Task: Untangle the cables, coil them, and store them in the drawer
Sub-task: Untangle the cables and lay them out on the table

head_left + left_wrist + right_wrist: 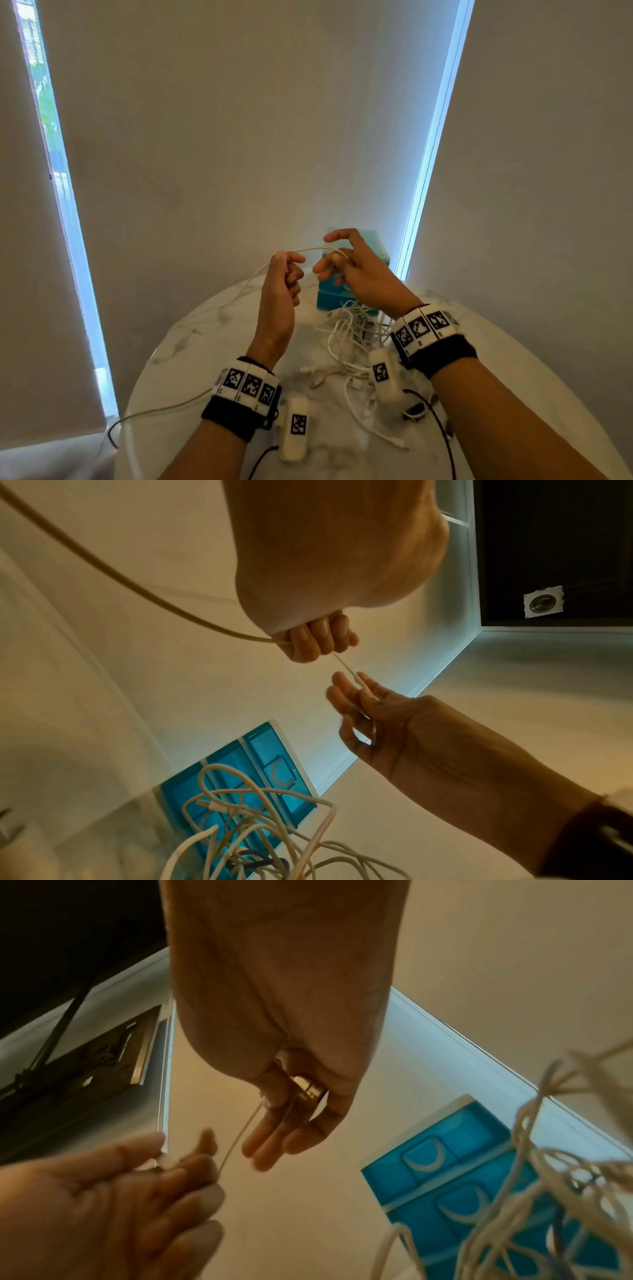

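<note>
Between the raised hands a thin cable (pixel 310 250) stretches: left hand (pixel 282 287) pinches it, right hand (pixel 352 270) half-spread, looping it round fingers; beneath them the tangle (pixel 356 339) may snag its trailing length

Place: I read this as a home room.
Evidence: I see a round marble table (pixel 191 346), drawn roller blinds (pixel 239 137), a small blue drawer unit (pixel 274 767).

Both hands (pixel 284 284) raised, cable (pixel 318 249) between
</note>
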`<state>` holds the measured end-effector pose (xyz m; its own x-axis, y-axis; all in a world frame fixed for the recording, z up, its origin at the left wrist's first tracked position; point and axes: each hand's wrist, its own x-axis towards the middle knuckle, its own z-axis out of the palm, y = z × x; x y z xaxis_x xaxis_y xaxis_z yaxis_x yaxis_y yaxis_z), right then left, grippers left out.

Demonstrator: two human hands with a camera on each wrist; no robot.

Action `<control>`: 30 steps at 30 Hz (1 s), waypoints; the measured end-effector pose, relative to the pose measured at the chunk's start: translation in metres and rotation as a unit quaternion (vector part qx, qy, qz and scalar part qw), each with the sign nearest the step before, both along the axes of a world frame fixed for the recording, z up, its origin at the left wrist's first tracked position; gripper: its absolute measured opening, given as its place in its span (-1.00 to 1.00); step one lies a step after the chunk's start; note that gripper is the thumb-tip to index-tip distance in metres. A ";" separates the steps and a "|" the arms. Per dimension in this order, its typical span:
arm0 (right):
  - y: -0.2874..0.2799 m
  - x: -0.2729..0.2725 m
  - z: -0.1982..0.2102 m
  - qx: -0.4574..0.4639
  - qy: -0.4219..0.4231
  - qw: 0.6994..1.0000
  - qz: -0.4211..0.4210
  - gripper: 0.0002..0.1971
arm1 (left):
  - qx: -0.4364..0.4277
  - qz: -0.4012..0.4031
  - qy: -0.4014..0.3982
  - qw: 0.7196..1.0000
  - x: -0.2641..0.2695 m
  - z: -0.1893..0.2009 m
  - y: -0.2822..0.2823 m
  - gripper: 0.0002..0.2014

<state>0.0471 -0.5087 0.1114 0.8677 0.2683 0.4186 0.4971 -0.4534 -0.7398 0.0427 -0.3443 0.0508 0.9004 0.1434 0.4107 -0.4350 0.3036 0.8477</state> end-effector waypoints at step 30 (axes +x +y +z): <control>-0.038 -0.044 -0.095 0.231 -0.023 0.954 -0.191 -0.55 | 0.335 -0.047 -0.053 0.940 -0.002 -0.018 -0.016 -0.82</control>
<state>0.0028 -0.5472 0.0160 0.8427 -0.2861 0.4561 0.3985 -0.2383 -0.8857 0.0406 -0.3602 0.0331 0.8446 -0.2578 0.4692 -0.5264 -0.2408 0.8154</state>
